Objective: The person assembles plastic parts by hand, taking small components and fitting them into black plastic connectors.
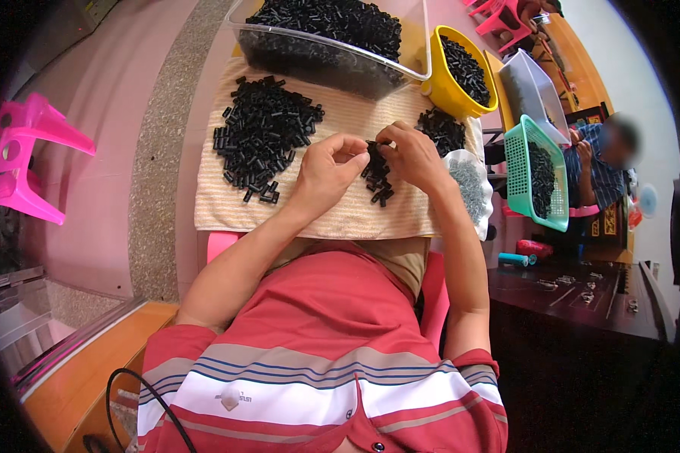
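My left hand [329, 170] is raised over the middle of a striped towel, thumb and fingers curled together in a pinch; whatever it grips is too small to make out. Facing it, my right hand [412, 155] pinches at what looks like a small black plastic piece [372, 145], partly hidden by the fingers. Just under both hands lies a small pile of black plastic pieces [379, 187]. A larger heap of these short tubular pieces [261, 136] spreads left of my left hand. Behind my right hand is another pile [442, 130].
The towel [310, 219] covers the table. A clear bin [419, 57] and yellow tub [493, 94] of black pieces stand at the back. A white dish [485, 219] holds small shiny parts. Right are a green basket [515, 181] and a person [604, 158]; left, a pink stool [30, 158].
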Motion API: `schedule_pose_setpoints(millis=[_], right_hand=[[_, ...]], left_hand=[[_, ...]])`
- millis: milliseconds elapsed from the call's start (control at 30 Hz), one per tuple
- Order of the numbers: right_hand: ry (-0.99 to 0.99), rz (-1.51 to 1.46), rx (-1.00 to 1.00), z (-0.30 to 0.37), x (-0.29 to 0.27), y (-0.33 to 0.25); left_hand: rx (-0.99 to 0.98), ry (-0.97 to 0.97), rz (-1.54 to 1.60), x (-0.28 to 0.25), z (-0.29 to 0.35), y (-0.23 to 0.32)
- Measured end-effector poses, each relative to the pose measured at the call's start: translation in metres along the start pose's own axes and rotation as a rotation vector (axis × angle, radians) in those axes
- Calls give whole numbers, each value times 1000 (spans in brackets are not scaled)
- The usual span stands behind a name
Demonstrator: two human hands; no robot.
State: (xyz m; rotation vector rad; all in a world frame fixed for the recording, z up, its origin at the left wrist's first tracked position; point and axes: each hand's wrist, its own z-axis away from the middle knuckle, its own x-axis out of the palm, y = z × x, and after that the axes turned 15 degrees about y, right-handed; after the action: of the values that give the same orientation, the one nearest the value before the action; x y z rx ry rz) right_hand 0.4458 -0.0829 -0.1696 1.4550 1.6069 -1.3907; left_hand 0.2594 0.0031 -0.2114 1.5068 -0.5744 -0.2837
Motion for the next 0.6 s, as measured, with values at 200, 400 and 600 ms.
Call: schedule_pose_setpoints(millis=[200,400,600], right_hand=[[84,-66,41,6,4,3],[134,-143,126,13,5,3],[107,-176,250,19,3,-2]], left_hand=[[-38,-7,19,-2,-2,-4],[-66,-1,21,-2,-2,-4],[-75,-12,-6,-1,-1,-6]])
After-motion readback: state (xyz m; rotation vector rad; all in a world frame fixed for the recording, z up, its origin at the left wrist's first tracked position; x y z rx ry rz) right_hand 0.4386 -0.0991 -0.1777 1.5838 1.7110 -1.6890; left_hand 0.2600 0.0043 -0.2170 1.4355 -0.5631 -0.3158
